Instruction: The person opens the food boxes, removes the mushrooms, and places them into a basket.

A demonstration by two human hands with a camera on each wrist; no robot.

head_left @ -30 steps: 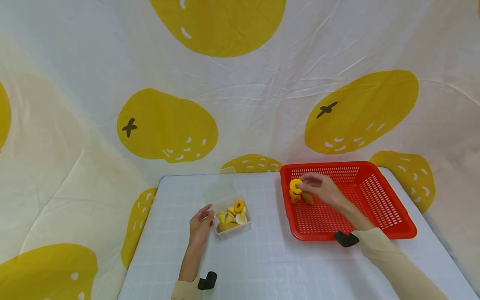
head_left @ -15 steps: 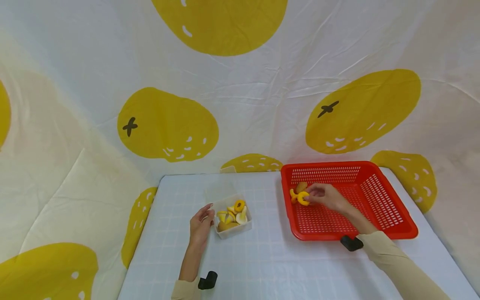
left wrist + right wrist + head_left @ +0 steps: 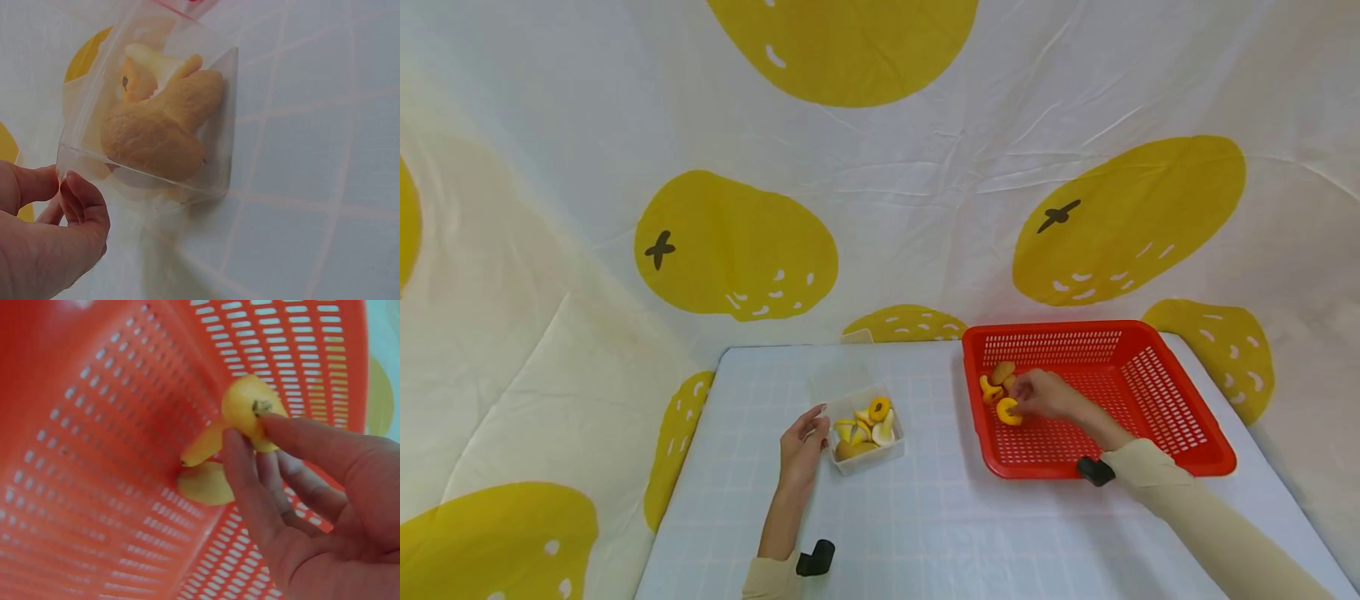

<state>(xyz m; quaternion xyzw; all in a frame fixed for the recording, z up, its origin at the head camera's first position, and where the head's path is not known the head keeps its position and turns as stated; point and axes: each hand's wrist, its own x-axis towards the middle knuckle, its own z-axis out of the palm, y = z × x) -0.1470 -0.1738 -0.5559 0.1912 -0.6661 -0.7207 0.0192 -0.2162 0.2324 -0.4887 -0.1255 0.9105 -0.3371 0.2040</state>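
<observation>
With thumb and fingertips my right hand (image 3: 1047,396) pinches a yellow mushroom (image 3: 253,406) with a dark hollow in its cap, inside the left end of the red basket (image 3: 1078,475). Close beside it in the basket lie another yellow mushroom (image 3: 988,389) and a brown one (image 3: 1002,372). On the left, my left hand (image 3: 802,446) pinches the edge of a clear plastic box (image 3: 868,461) between thumb and forefinger. The box holds a brown mushroom (image 3: 156,134), a pale one (image 3: 883,430) and several yellow pieces, one with a dark hollow (image 3: 879,408).
The box's clear lid (image 3: 838,379) stands open towards the back. A pale checked cloth (image 3: 925,533) covers the table. Behind it hangs a white sheet with large yellow fruit prints (image 3: 737,250).
My right hand, with the yellow mushroom, has moved slightly right and nearer, then lower into the basket, uncovering the brown mushroom. My left hand has stayed at the box.
</observation>
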